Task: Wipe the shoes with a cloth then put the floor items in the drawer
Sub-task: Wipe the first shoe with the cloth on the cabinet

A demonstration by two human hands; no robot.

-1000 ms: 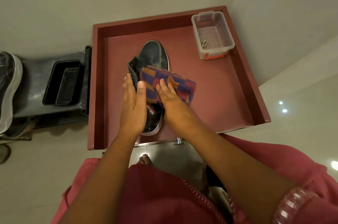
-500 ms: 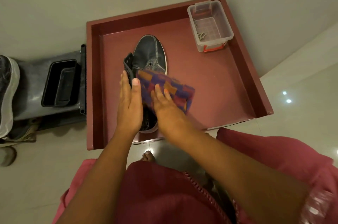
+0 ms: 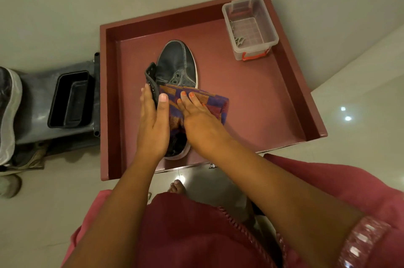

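Note:
A dark grey lace-up shoe (image 3: 178, 63) lies toe-away inside the open maroon drawer (image 3: 262, 103). My left hand (image 3: 153, 123) holds the shoe's left side and tongue, thumb on top and fingers straight along it. My right hand (image 3: 201, 121) lies flat with straight fingers on a purple and orange checked cloth (image 3: 215, 101), pressing it onto the shoe's middle. The heel end of the shoe is mostly hidden under both hands.
A clear plastic box (image 3: 250, 27) with an orange latch sits in the drawer's far right corner. A grey unit with a black tub (image 3: 71, 99) stands left of the drawer. A bare foot (image 3: 177, 186) shows on the shiny tiled floor below the drawer's front edge.
The right hand with the cloth has slid slightly back and forth over the shoe's middle. The left hand has stayed on the shoe's side. The camera view has shifted a little.

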